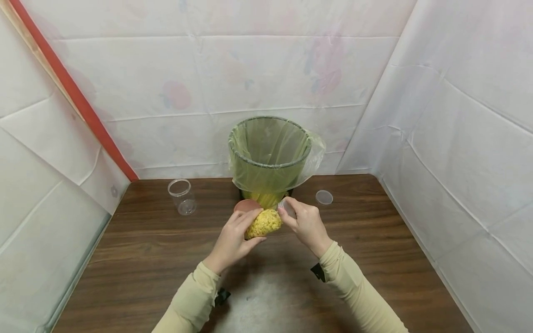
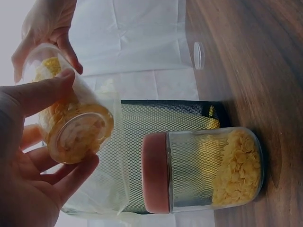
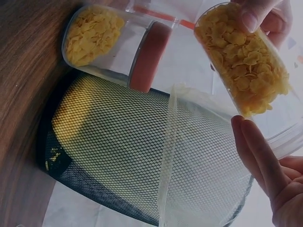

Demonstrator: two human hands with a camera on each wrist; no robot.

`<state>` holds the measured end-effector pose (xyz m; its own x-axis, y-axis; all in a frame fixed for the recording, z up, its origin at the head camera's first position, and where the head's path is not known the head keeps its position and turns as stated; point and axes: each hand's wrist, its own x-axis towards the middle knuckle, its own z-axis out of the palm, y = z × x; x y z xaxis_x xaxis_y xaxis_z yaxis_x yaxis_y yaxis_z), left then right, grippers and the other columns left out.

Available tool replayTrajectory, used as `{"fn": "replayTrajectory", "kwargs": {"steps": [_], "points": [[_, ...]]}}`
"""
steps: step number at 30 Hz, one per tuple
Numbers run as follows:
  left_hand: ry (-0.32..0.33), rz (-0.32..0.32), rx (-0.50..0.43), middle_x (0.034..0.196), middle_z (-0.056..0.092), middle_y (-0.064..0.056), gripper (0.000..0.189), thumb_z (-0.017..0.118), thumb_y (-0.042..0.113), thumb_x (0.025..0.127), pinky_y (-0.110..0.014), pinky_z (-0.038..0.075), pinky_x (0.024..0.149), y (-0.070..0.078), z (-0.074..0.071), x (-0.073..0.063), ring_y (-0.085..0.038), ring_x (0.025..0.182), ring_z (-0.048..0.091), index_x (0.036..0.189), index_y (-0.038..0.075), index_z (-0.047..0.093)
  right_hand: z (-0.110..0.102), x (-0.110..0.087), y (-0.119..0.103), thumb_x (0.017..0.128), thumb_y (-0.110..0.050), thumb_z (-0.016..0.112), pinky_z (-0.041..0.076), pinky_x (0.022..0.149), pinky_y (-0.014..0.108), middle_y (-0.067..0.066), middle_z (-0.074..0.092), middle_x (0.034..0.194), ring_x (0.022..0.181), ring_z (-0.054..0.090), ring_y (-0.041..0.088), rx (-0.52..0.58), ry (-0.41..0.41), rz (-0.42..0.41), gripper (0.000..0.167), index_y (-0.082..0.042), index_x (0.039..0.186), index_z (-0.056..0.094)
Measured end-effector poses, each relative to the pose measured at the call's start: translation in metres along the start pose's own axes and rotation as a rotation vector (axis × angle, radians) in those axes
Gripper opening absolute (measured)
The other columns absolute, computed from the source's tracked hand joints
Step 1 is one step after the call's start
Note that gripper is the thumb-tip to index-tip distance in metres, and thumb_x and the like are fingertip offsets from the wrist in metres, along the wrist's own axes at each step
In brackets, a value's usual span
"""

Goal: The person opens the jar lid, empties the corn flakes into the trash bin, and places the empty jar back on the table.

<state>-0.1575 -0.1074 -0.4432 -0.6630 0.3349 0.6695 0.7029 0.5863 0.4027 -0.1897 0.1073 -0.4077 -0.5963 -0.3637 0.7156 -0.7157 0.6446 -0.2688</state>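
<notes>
My left hand [image 1: 235, 233] grips a clear plastic jar [image 2: 87, 97] full of yellow corn flakes [image 1: 264, 223]. The jar is tilted, its mouth towards my right hand and its base showing in the left wrist view. My right hand [image 1: 307, 225] pinches a clear round lid [image 1: 287, 207] close beside the jar's mouth, its fingertips right at the rim. Just beyond the hands stands a glass jar [image 2: 191, 161] with a pink lid [image 2: 155, 172], partly filled with flakes; my left hand covers much of it in the head view.
Behind the jars stands a black mesh bin [image 3: 109, 127] lined with a pale yellow bag [image 1: 270, 178]. An empty clear jar [image 1: 182, 198] stands at the left on the wooden table [image 1: 137, 259]. Another clear lid [image 1: 324, 197] lies at the right. White sheeting [image 1: 208, 78] surrounds the table.
</notes>
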Motion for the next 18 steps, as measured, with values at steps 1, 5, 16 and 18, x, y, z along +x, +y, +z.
{"fn": "replayTrajectory", "kwargs": {"steps": [1, 5, 16, 18], "points": [[-0.01, -0.004, -0.011, 0.114, 0.066, -0.007, 0.068, 0.086, 0.021, 0.066, -0.037, 0.05, 0.078, 0.0, 0.0, 0.0, -0.02, 0.093, 0.056, 0.126, 0.003, 0.058, 0.0, 0.0, 0.001, 0.099, -0.043, 0.041, 0.054, 0.056, 0.031, 0.011, 0.07, 0.08, 0.064, 0.065, 0.019, -0.002, -0.001, -0.015, 0.05, 0.001, 0.1, 0.066], [-0.08, -0.057, -0.088, 0.108, 0.066, -0.006, 0.068, 0.086, 0.022, 0.067, -0.032, 0.051, 0.075, 0.0, -0.003, -0.002, -0.016, 0.091, 0.057, 0.127, 0.006, 0.058, -0.002, -0.001, 0.005, 0.099, -0.04, 0.04, 0.055, 0.057, 0.029, 0.012, 0.071, 0.088, 0.069, 0.068, 0.02, 0.013, -0.02, -0.122, 0.048, 0.001, 0.104, 0.065], [-0.161, -0.167, -0.187, 0.118, 0.063, -0.005, 0.067, 0.081, 0.026, 0.074, -0.033, 0.05, 0.078, 0.003, -0.004, -0.002, -0.015, 0.1, 0.058, 0.132, 0.008, 0.054, -0.004, 0.006, 0.015, 0.097, -0.027, 0.046, 0.055, 0.074, 0.031, 0.009, 0.066, 0.109, 0.095, 0.065, 0.018, 0.228, -0.12, -0.227, 0.035, -0.003, 0.12, 0.058], [-0.158, -0.171, -0.186, 0.118, 0.062, -0.005, 0.066, 0.081, 0.027, 0.075, -0.034, 0.05, 0.078, 0.003, -0.004, -0.003, -0.016, 0.101, 0.058, 0.133, 0.009, 0.054, -0.004, 0.006, 0.015, 0.096, -0.023, 0.047, 0.055, 0.077, 0.031, 0.007, 0.064, 0.113, 0.099, 0.063, 0.016, 0.269, -0.147, -0.214, 0.034, -0.005, 0.123, 0.056]]}}
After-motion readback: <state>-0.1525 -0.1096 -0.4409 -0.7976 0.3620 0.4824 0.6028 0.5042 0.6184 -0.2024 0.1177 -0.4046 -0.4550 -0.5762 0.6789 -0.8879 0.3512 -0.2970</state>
